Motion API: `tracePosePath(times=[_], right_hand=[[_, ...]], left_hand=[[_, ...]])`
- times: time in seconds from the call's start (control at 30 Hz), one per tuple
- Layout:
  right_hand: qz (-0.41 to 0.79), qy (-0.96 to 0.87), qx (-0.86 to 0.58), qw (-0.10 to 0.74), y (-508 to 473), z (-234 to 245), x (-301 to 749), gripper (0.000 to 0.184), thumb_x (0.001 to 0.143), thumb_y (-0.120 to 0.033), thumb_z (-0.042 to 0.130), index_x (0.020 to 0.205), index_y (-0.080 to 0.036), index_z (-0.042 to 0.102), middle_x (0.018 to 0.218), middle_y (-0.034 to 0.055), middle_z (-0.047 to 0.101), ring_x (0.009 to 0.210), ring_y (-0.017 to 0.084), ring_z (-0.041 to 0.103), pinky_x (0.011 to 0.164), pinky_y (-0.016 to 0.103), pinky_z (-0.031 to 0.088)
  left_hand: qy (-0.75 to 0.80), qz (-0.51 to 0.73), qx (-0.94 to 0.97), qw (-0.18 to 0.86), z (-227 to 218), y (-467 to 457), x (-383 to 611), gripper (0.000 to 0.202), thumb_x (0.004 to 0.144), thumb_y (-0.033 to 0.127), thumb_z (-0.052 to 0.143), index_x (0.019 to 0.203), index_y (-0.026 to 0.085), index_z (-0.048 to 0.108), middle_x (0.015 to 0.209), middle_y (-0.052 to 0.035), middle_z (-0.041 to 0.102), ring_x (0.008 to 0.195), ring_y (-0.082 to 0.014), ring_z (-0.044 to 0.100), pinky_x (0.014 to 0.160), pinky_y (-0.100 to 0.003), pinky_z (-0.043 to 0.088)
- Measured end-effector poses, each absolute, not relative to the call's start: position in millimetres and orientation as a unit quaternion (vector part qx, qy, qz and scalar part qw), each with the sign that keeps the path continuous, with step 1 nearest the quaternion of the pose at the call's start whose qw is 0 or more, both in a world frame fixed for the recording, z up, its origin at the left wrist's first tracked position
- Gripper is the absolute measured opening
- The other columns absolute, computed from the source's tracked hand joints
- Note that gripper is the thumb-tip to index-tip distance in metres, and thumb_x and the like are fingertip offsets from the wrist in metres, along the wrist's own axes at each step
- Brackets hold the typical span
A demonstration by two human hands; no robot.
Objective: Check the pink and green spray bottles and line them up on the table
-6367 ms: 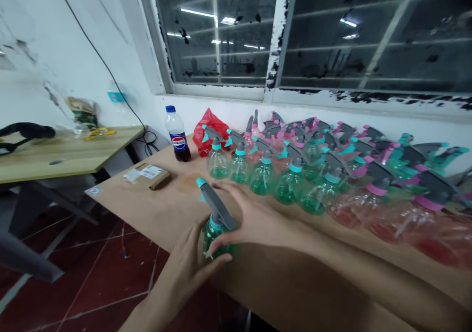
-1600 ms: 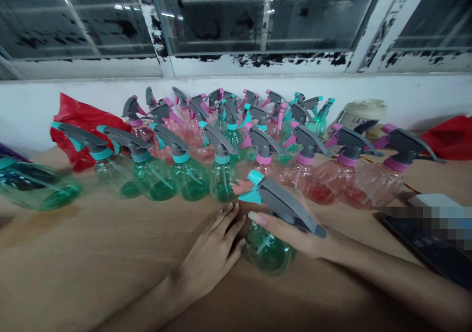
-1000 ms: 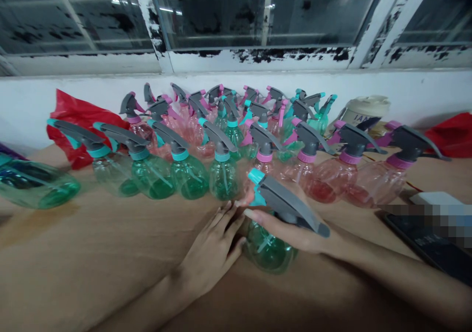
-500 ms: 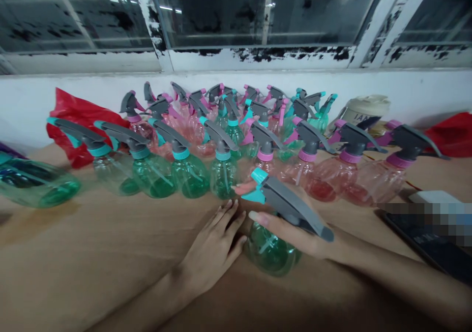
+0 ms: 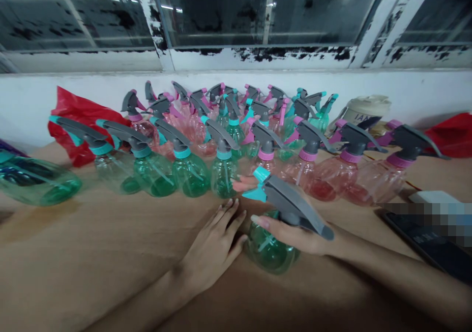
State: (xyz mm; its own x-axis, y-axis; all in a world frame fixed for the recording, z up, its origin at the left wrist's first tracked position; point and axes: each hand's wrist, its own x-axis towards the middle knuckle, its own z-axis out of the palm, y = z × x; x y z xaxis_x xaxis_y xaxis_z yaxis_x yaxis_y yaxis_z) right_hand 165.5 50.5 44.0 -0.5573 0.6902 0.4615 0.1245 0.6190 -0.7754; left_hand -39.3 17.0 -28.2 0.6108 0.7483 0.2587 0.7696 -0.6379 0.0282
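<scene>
My right hand (image 5: 298, 234) is wrapped round the neck of a green spray bottle (image 5: 273, 253), thumb on the near side and fingertips behind. This bottle stands on the table with its grey and turquoise trigger head (image 5: 291, 201) pointing left. My left hand (image 5: 212, 253) lies flat on the wood just left of the bottle, fingers stretched out and holding nothing. Beyond both hands runs a front row of spray bottles, green ones such as this one (image 5: 191, 174) on the left and pink ones (image 5: 332, 179) on the right.
More spray bottles crowd behind the front row. Another green bottle (image 5: 44, 182) is at far left, near a red plastic bag (image 5: 70, 120). A phone (image 5: 424, 238), a white box (image 5: 435, 197), a pale container (image 5: 368, 106) and red plastic (image 5: 452, 135) are at right.
The fingers of my right hand behind the trigger head have shifted up slightly, and more of them shows. My left hand and the bottle have hardly moved.
</scene>
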Motion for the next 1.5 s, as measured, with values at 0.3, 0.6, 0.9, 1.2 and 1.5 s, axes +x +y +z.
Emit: tracePosePath(times=[0.3,0.6,0.9,1.2,1.5], right_hand=[[0.349,-0.803,-0.229,0.425,49,50,162,0.032,0.076,-0.033,0.07,0.104,-0.023,0.059,0.104,0.0053,0.068,0.092,0.02,0.067,0.08,0.032,0.057],[0.354,-0.785,-0.299,0.412,42,47,158,0.01,0.084,-0.03,0.06,0.079,-0.022,0.058,0.074,-0.0019,0.062,0.064,0.012,0.059,0.06,0.026,0.049],[0.355,-0.789,-0.26,0.429,43,53,162,0.041,0.079,-0.028,0.067,0.118,-0.021,0.058,0.098,0.0033,0.066,0.085,0.017,0.065,0.076,0.03,0.054],[0.354,-0.791,-0.253,0.43,44,49,164,0.041,0.08,-0.029,0.066,0.12,-0.025,0.057,0.102,0.003,0.066,0.089,0.018,0.065,0.078,0.03,0.054],[0.371,-0.784,-0.269,0.419,43,50,163,0.043,0.081,-0.029,0.065,0.122,-0.023,0.057,0.107,0.0035,0.067,0.089,0.018,0.066,0.078,0.03,0.055]], left_hand=[[-0.44,-0.121,-0.89,0.03,-29,17,-38,0.043,0.097,0.028,0.042,0.137,0.011,0.042,0.143,-0.0148,0.043,0.135,-0.0294,0.035,0.108,-0.047,0.035],[-0.429,-0.125,-0.894,0.034,-25,15,-38,0.044,0.098,0.027,0.037,0.138,0.008,0.039,0.131,-0.0179,0.054,0.128,-0.0303,0.046,0.104,-0.049,0.041],[-0.419,-0.138,-0.895,0.068,-28,16,-40,0.041,0.098,0.027,0.038,0.135,0.01,0.044,0.141,-0.0158,0.046,0.137,-0.0295,0.031,0.107,-0.048,0.037],[-0.424,-0.13,-0.893,0.072,-28,16,-40,0.042,0.097,0.027,0.041,0.136,0.011,0.044,0.145,-0.0142,0.041,0.137,-0.0289,0.031,0.108,-0.046,0.036],[-0.417,-0.129,-0.897,0.074,-27,17,-39,0.042,0.096,0.025,0.043,0.134,0.008,0.045,0.144,-0.017,0.042,0.138,-0.0297,0.029,0.108,-0.047,0.035]])
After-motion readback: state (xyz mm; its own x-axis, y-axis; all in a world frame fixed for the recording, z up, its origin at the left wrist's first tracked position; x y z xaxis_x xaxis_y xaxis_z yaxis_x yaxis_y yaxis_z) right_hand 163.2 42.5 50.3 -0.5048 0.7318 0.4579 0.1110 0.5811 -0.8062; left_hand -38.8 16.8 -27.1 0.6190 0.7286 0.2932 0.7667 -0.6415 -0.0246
